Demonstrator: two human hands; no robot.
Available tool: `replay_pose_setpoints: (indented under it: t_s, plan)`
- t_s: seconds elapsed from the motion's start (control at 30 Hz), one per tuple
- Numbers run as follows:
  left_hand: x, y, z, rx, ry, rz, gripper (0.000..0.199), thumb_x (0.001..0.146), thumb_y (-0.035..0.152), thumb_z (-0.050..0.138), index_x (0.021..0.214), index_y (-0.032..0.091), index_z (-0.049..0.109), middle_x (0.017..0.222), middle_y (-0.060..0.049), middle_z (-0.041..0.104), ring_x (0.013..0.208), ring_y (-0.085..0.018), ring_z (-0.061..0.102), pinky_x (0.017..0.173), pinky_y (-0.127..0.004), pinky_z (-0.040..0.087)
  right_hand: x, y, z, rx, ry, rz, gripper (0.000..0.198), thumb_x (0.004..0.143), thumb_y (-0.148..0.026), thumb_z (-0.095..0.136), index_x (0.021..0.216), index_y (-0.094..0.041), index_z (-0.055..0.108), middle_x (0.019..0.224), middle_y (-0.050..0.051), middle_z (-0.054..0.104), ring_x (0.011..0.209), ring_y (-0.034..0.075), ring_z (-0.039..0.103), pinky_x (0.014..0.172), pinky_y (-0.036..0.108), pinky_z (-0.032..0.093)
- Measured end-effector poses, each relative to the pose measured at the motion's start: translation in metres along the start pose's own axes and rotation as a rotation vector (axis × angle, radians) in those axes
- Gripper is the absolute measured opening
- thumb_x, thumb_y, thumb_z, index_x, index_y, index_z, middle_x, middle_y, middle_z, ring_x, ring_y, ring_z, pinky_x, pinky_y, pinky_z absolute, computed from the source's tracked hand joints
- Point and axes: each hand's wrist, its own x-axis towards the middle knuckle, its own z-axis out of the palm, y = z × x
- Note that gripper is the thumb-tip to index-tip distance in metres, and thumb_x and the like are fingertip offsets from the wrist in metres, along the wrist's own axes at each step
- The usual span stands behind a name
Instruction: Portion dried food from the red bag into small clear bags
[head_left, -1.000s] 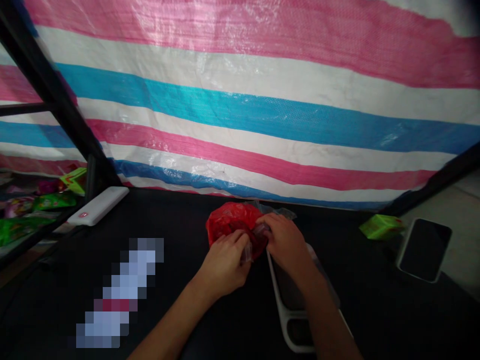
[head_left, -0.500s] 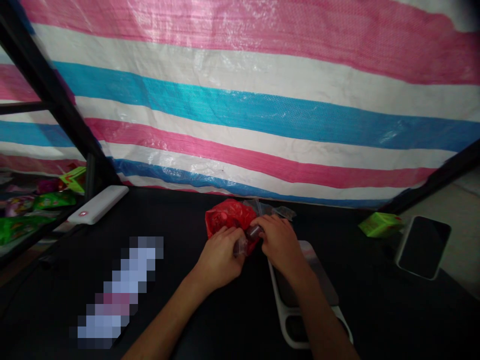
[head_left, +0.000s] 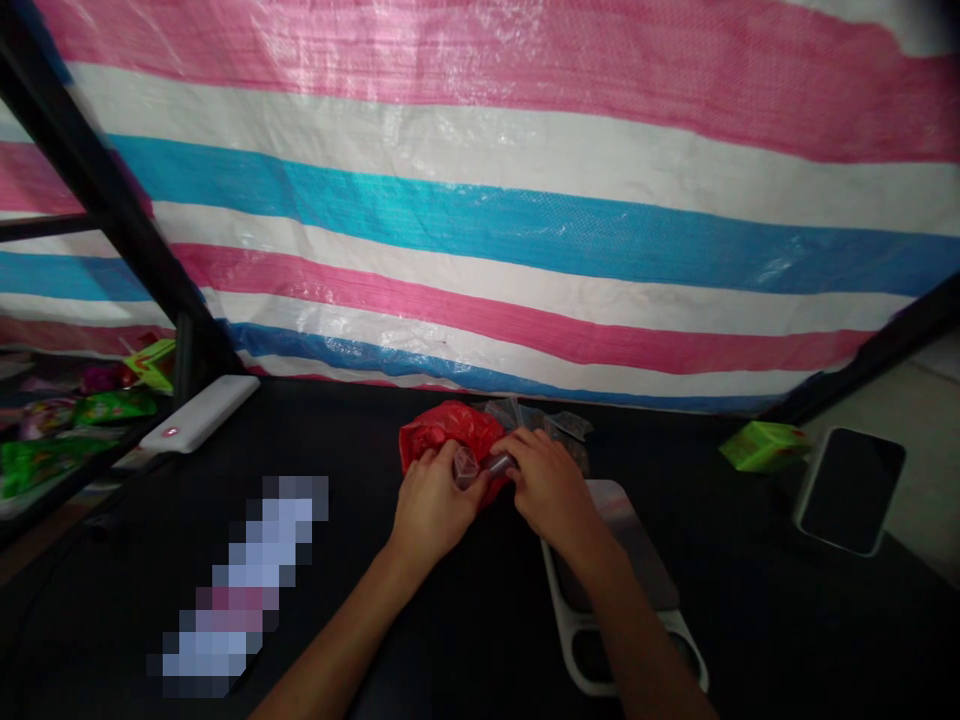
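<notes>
In the head view, clear plastic [head_left: 465, 466] is held low over the black table [head_left: 757, 580], at the near edge of a red bag [head_left: 450, 425]. It is pinched by the thumb and fingers of the left hand [head_left: 435, 505]. A bit of it is also pinched by the fingertips of the right hand [head_left: 551, 490]. Whether both bits are one piece cannot be made out. Two hands are likely used because thin plastic is floppy and slips about. The red bag is probably set right in front so that it can be reached easily.

More clear bags [head_left: 574, 425] are laid just behind the right hand. A white-rimmed scale [head_left: 637, 560] is partly hidden by the right forearm; it seems to be put close by for handy use. A green box [head_left: 763, 446] and a dark-screened device [head_left: 851, 492] are placed far to the right, perhaps out of the way.

No brand or word can be read. A small red mark is seen on the white bar [head_left: 201, 413], but it is too tiny. One patch [head_left: 244, 590] on the left is blurred into squares, so any writing there is hidden.
</notes>
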Motion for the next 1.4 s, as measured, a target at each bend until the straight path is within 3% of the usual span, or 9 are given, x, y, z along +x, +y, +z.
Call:
replay_pose_setpoints:
  t_s: [0.2, 0.47, 0.6, 1.0, 1.23, 1.4]
  plan:
    - [0.0, -0.002, -0.001, 0.025, -0.079, 0.031, 0.016, 0.078, 0.013, 0.067, 0.089, 0.023, 0.061, 0.088, -0.005, 0.069, 0.089, -0.026, 0.066, 0.079, -0.034, 0.045, 0.0, 0.0, 0.001, -0.003, -0.014, 0.042, 0.043, 0.083, 0.001, 0.056, 0.114, -0.025, 0.069, 0.112, 0.004, 0.072, 0.106, 0.026, 0.058, 0.089, 0.037, 0.037]
    - [0.003, -0.003, 0.002, -0.607, -0.124, -0.039, 0.018, 0.071, 0.006, 0.054, 0.077, 0.022, 0.049, 0.07, 0.005, 0.055, 0.064, -0.012, 0.053, 0.061, -0.022, 0.039, -0.004, -0.005, 0.002, 0.061, -0.031, 0.018, 0.032, 0.083, -0.003, 0.062, 0.106, -0.024, 0.067, 0.109, 0.003, 0.072, 0.103, 0.025, 0.061, 0.087, 0.036, 0.039]
    - [0.007, -0.006, 0.002, -0.741, -0.104, -0.067, 0.018, 0.067, 0.005, 0.052, 0.073, 0.021, 0.046, 0.069, 0.006, 0.05, 0.063, -0.011, 0.048, 0.059, -0.021, 0.037, -0.004, -0.006, 0.003, 0.114, -0.019, 0.019, 0.032, 0.084, -0.005, 0.064, 0.11, -0.023, 0.065, 0.112, 0.004, 0.071, 0.106, 0.025, 0.062, 0.089, 0.035, 0.039]
    - [0.012, -0.01, -0.002, -0.69, 0.002, -0.086, 0.017, 0.068, 0.005, 0.052, 0.071, 0.021, 0.045, 0.067, 0.006, 0.049, 0.063, -0.011, 0.046, 0.06, -0.021, 0.036, -0.004, -0.002, 0.001, 0.372, -0.049, 0.082, 0.034, 0.082, -0.005, 0.064, 0.109, -0.027, 0.067, 0.108, 0.002, 0.074, 0.104, 0.022, 0.068, 0.088, 0.032, 0.043]
    - [0.011, -0.014, -0.005, -0.38, 0.035, 0.0, 0.016, 0.077, 0.007, 0.056, 0.084, 0.022, 0.057, 0.085, 0.0, 0.062, 0.078, -0.016, 0.059, 0.07, -0.025, 0.043, -0.001, 0.003, -0.005, 0.53, 0.014, 0.114, 0.031, 0.084, -0.009, 0.062, 0.109, -0.026, 0.068, 0.11, 0.002, 0.075, 0.094, 0.02, 0.068, 0.086, 0.034, 0.047]
    - [0.008, -0.01, -0.007, -0.286, -0.054, 0.037, 0.017, 0.084, 0.012, 0.058, 0.095, 0.023, 0.065, 0.094, -0.003, 0.069, 0.085, -0.019, 0.064, 0.075, -0.028, 0.047, 0.004, 0.006, -0.009, 0.682, 0.109, 0.11, 0.027, 0.086, -0.014, 0.062, 0.11, -0.024, 0.068, 0.11, 0.003, 0.073, 0.092, 0.02, 0.066, 0.085, 0.035, 0.05]
